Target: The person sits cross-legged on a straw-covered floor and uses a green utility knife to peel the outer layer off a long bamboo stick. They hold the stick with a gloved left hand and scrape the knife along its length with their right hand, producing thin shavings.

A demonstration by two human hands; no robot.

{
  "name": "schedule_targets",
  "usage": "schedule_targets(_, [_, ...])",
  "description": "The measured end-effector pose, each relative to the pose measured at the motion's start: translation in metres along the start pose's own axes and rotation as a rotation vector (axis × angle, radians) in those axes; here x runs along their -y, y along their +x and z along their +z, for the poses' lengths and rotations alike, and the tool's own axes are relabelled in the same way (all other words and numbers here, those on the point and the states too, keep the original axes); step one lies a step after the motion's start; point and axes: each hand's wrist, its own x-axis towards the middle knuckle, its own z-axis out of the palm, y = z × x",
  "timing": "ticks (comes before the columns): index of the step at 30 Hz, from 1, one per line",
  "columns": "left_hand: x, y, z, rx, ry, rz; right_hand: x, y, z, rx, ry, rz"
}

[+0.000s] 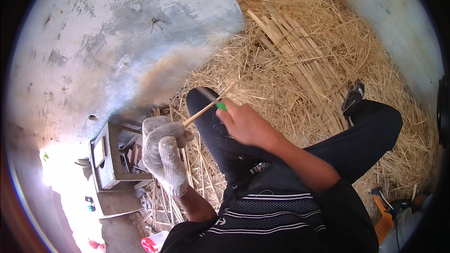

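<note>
In a pale knitted glove, my left hand [164, 150] is closed around one end of a thin, light wooden stick [200, 113]. The stick slants up and to the right, over my bent left knee. My bare right hand [248, 124] grips a small knife by its green handle [221, 106], close beside the stick. The blade [206, 94] is smeared by motion and points up and left across the stick; whether it touches the wood I cannot tell. Small pale shavings lie on my dark trousers [218, 143].
Loose straw [225, 68] covers the floor, with long flat wooden strips [300, 61] lying on it ahead. A worn wall [117, 33] rises at the left, above a wooden frame [110, 154]. A red-and-white container [153, 242] and an orange object [383, 218] sit near the lower edge.
</note>
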Motion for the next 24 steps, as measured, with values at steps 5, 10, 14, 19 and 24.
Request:
schedule_targets(5, [-0.005, 0.001, 0.024, -0.252, -0.382, -0.036, 0.048, -0.051, 0.002, 0.01, -0.061, -0.212])
schedule_targets(10, [0.008, 0.003, 0.016, -0.207, -0.103, 0.241, 0.062, -0.065, 0.0, -0.024, -0.119, -0.318])
schedule_targets(14, [0.013, 0.004, 0.012, -0.183, 0.028, 0.294, 0.044, -0.05, 0.008, -0.082, -0.331, -0.186])
schedule_targets(19, [0.014, 0.005, 0.01, -0.19, 0.006, 0.266, 0.014, -0.029, 0.02, -0.147, -0.359, -0.131])
schedule_targets(24, [0.019, 0.006, 0.014, -0.231, 0.043, 0.291, 0.04, -0.048, 0.021, -0.124, -0.308, -0.18])
